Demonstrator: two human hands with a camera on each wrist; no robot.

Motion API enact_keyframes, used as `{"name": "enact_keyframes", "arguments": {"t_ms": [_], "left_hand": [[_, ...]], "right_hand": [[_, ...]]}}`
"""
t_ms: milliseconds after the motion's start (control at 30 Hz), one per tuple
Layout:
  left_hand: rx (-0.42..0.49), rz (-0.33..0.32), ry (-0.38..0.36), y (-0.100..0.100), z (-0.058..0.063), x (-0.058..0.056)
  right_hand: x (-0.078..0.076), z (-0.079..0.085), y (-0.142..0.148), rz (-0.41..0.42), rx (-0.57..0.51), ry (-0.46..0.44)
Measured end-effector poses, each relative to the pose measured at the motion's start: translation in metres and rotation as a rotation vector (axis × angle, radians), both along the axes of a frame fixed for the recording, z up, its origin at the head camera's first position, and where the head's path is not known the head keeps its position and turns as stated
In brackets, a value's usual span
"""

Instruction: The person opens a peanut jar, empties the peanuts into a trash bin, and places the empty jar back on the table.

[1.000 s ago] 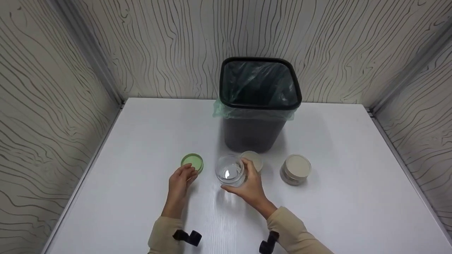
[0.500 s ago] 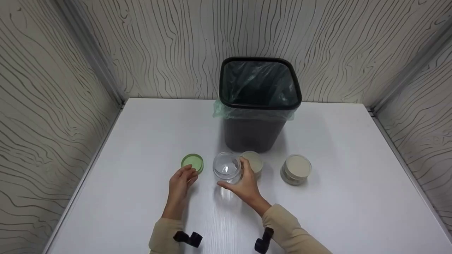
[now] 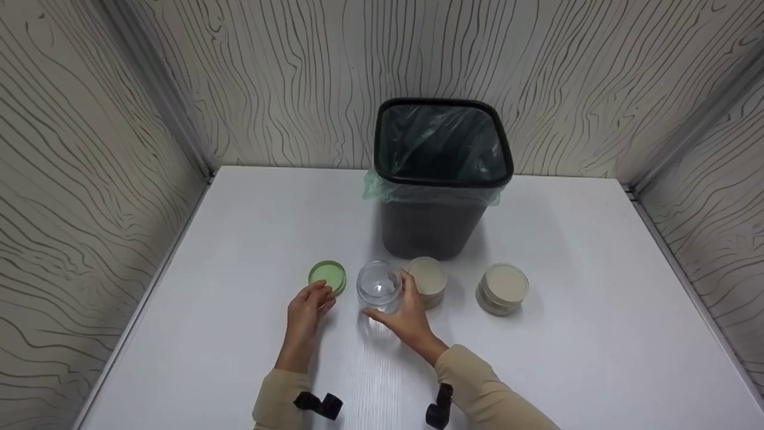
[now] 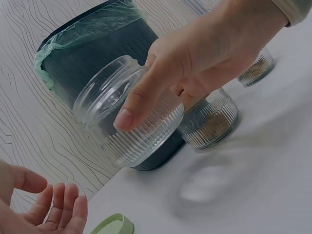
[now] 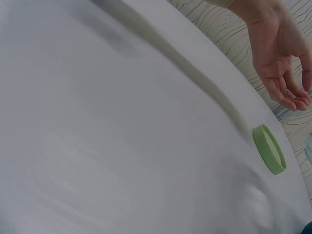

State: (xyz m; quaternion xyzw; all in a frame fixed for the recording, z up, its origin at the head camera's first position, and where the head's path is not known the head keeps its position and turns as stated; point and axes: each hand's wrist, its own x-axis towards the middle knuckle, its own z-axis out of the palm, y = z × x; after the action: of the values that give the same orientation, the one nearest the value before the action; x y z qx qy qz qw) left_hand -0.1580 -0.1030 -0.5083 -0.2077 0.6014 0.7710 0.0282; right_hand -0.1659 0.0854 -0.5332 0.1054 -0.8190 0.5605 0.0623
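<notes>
An uncovered clear glass jar with ribbed sides (image 4: pixel 146 131) is gripped by my right hand (image 3: pixel 407 316), thumb on the near side and fingers round the far side. The left wrist view shows it raised above the table, with its shadow below, and nothing visible inside. My left hand (image 3: pixel 308 316) hovers just in front of a green lid (image 3: pixel 327 276), fingers loosely bent and holding nothing. In the right wrist view the lid (image 5: pixel 269 149) lies on the table with its rim facing up, apart from the left hand (image 5: pixel 279 63).
Two more glass jars with pale lids, the near one (image 3: pixel 427 279) beside my right hand and another (image 3: pixel 503 288) farther right, have brown grainy contents. Behind them stands a dark bin (image 3: pixel 430 227) lined with a greenish bag. Patterned walls (image 3: pixel 298 83) enclose the white table (image 3: pixel 250 227).
My right hand has carried the glass jar a little to the left, exposing more of the lidded jar beside it. The left hand and green lid have stayed nearly still.
</notes>
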Motion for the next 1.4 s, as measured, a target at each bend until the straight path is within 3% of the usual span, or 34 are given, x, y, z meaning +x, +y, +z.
{"name": "enact_keyframes", "arguments": {"t_ms": [167,433,767,1067,1400], "left_hand": [[-0.003,-0.002,0.0,0.0,-0.001,0.0],[0.01,0.009,-0.007,0.0,-0.003,-0.001],[-0.017,0.003,-0.029,-0.002,-0.005,-0.001],[0.003,0.003,-0.014,-0.003,-0.005,0.002],[-0.013,0.005,-0.025,-0.006,-0.007,0.003]], "right_hand": [[-0.001,-0.011,-0.002,0.008,0.028,0.029],[-0.004,-0.022,-0.01,-0.007,0.067,0.003],[-0.01,-0.029,-0.012,-0.021,0.061,-0.047],[-0.014,-0.035,-0.016,-0.042,0.111,-0.016],[-0.022,-0.036,-0.02,-0.059,0.125,-0.043]]}}
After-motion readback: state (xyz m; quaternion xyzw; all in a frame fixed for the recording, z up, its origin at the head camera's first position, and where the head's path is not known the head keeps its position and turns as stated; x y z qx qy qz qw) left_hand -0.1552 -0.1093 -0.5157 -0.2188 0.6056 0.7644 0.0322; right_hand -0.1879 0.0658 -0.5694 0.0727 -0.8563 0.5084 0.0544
